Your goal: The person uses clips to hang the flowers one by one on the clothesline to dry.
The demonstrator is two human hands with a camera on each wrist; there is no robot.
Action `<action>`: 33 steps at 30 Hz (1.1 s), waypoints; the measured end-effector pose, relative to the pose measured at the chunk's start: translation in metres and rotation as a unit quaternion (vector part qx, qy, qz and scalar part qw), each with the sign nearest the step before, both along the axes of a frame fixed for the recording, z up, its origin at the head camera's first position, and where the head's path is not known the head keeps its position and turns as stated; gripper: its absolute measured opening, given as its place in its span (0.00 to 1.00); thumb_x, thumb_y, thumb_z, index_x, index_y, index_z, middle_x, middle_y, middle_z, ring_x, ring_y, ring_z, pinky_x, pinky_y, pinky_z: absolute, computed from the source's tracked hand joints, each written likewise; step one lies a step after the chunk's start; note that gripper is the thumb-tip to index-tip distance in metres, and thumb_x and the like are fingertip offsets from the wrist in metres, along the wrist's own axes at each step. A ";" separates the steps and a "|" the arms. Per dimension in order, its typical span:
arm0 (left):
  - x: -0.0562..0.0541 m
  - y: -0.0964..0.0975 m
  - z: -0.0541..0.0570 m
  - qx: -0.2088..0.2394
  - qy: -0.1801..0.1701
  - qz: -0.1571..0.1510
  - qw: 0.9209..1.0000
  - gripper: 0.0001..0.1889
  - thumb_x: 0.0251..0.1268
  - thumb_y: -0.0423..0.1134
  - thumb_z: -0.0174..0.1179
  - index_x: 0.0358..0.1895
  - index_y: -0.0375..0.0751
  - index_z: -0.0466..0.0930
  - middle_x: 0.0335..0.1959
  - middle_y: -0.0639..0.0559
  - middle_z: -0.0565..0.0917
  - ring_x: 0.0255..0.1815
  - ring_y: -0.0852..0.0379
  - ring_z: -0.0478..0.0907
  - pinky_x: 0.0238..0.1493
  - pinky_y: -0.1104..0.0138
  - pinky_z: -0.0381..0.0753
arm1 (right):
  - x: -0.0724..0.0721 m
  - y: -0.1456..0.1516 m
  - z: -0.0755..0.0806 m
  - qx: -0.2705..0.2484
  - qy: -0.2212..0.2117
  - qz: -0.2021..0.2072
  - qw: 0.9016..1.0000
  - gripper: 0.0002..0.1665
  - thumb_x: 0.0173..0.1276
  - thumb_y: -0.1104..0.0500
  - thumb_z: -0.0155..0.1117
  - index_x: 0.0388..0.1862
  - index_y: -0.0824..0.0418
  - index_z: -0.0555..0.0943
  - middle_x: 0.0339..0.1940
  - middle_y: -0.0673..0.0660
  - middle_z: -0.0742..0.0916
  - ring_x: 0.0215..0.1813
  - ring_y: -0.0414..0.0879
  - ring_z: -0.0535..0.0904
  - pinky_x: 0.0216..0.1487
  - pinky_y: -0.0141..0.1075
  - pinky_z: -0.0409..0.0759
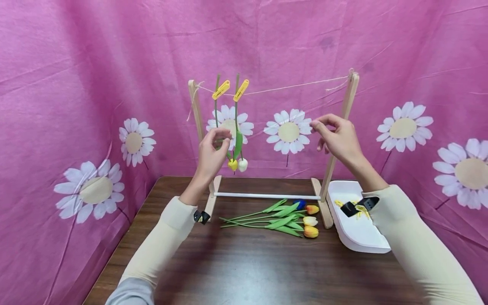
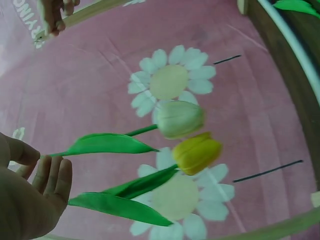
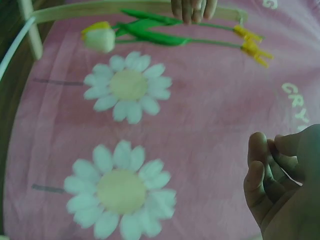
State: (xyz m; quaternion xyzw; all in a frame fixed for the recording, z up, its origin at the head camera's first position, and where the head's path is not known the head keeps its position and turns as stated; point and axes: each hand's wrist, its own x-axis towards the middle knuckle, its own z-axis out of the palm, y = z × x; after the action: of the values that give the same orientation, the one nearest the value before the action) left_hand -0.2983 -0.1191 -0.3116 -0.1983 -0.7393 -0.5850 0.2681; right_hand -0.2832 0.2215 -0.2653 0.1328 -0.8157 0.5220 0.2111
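Before pink cloth (image 1: 145, 55), left hand (image 1: 212, 154) partly hides tulip (image 1: 232, 164).

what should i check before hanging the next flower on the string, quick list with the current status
1. Hung flowers secured: ok, the yellow tulip and white tulip hang head down from yellow clips.
2. String straight: not ok, it dips at the clips.
3. Right hand free: ok, nothing visible in it.
4. Left hand off the stems: cannot tell, it is close but contact is unclear.
5. Flowers left: ok, four loose tulips on the table.
6. Spare clips: ok, yellow pieces, apparently clips, in the white tray.
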 end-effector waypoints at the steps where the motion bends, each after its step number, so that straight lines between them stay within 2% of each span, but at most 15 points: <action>1: 0.001 -0.002 -0.003 -0.005 -0.007 -0.001 1.000 0.11 0.74 0.25 0.59 0.56 0.29 0.82 0.49 0.35 0.88 0.49 0.46 0.86 0.52 0.66 0.85 | 0.001 0.005 -0.004 0.008 -0.006 -0.003 1.000 0.21 0.81 0.49 0.65 0.53 0.68 0.85 0.32 0.34 0.89 0.16 0.40 0.81 0.15 0.32 0.76; 5: 0.002 -0.008 -0.019 -0.028 -0.033 -0.010 0.999 0.10 0.75 0.26 0.58 0.54 0.30 0.83 0.46 0.33 0.89 0.44 0.42 0.86 0.45 0.68 0.84 | 0.005 0.027 -0.020 0.045 -0.026 -0.017 0.998 0.23 0.82 0.47 0.63 0.52 0.68 0.85 0.28 0.31 0.88 0.16 0.40 0.81 0.15 0.32 0.76; 10: 0.005 -0.014 -0.040 -0.061 -0.068 -0.022 0.996 0.09 0.75 0.27 0.59 0.52 0.31 0.84 0.45 0.36 0.90 0.46 0.38 0.87 0.48 0.64 0.84 | 0.009 0.054 -0.039 0.089 -0.040 -0.036 0.995 0.24 0.83 0.46 0.62 0.50 0.67 0.86 0.24 0.36 0.88 0.16 0.43 0.81 0.15 0.34 0.75; 15: 0.008 -0.021 -0.064 -0.094 -0.101 -0.038 0.990 0.08 0.74 0.28 0.60 0.51 0.33 0.85 0.43 0.39 0.90 0.46 0.40 0.88 0.48 0.65 0.84 | 0.012 0.080 -0.058 0.135 -0.053 -0.044 0.988 0.24 0.84 0.46 0.59 0.45 0.67 0.86 0.22 0.37 0.86 0.16 0.42 0.80 0.15 0.33 0.75; 17: 0.009 -0.024 -0.074 -0.105 -0.108 -0.047 0.987 0.08 0.74 0.28 0.59 0.50 0.33 0.85 0.42 0.39 0.90 0.46 0.41 0.88 0.48 0.64 0.84 | 0.012 0.088 -0.066 0.159 -0.063 -0.050 0.984 0.25 0.85 0.45 0.59 0.43 0.66 0.86 0.22 0.38 0.85 0.17 0.40 0.80 0.15 0.34 0.75; 20: 0.010 -0.030 -0.089 -0.122 -0.125 -0.059 0.983 0.08 0.75 0.28 0.59 0.49 0.34 0.85 0.42 0.40 0.90 0.46 0.45 0.88 0.49 0.64 0.85 | 0.011 0.100 -0.076 0.194 -0.082 -0.059 0.976 0.25 0.84 0.43 0.58 0.41 0.64 0.85 0.20 0.46 0.86 0.18 0.41 0.80 0.17 0.34 0.76; 24: 0.012 -0.036 -0.105 -0.133 -0.163 -0.074 0.975 0.08 0.75 0.28 0.58 0.49 0.34 0.85 0.42 0.41 0.90 0.45 0.49 0.87 0.44 0.68 0.84 | 0.005 0.114 -0.088 0.246 -0.110 -0.056 0.961 0.24 0.84 0.45 0.58 0.39 0.64 0.85 0.19 0.53 0.87 0.19 0.43 0.82 0.19 0.36 0.79; 29: 0.012 -0.040 -0.122 -0.152 -0.202 -0.095 0.963 0.08 0.75 0.28 0.59 0.51 0.31 0.84 0.44 0.38 0.89 0.44 0.48 0.87 0.41 0.71 0.84 | -0.004 0.130 -0.104 0.298 -0.152 -0.036 0.942 0.19 0.83 0.50 0.61 0.45 0.65 0.87 0.22 0.51 0.88 0.21 0.44 0.82 0.19 0.39 0.80; 32: 0.010 -0.043 -0.133 -0.174 -0.216 -0.104 0.955 0.09 0.76 0.29 0.59 0.51 0.30 0.84 0.43 0.37 0.89 0.43 0.50 0.87 0.41 0.71 0.84 | -0.009 0.139 -0.116 0.314 -0.172 -0.023 0.934 0.16 0.81 0.53 0.63 0.49 0.66 0.87 0.26 0.51 0.89 0.22 0.44 0.83 0.19 0.40 0.80; 33: 0.009 -0.044 -0.137 -0.181 -0.219 -0.109 0.953 0.09 0.76 0.29 0.59 0.51 0.30 0.84 0.43 0.37 0.89 0.43 0.48 0.88 0.40 0.71 0.84 | -0.010 0.141 -0.119 0.317 -0.178 -0.017 0.932 0.15 0.80 0.54 0.64 0.50 0.66 0.87 0.28 0.53 0.90 0.22 0.44 0.83 0.19 0.40 0.80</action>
State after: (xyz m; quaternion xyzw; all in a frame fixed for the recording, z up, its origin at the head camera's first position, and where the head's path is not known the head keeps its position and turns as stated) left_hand -0.2892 -0.1626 -0.4488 -0.1899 -0.8475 -0.4956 -0.0061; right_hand -0.2933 0.3629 -0.3848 0.0841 -0.9649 0.2479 0.0185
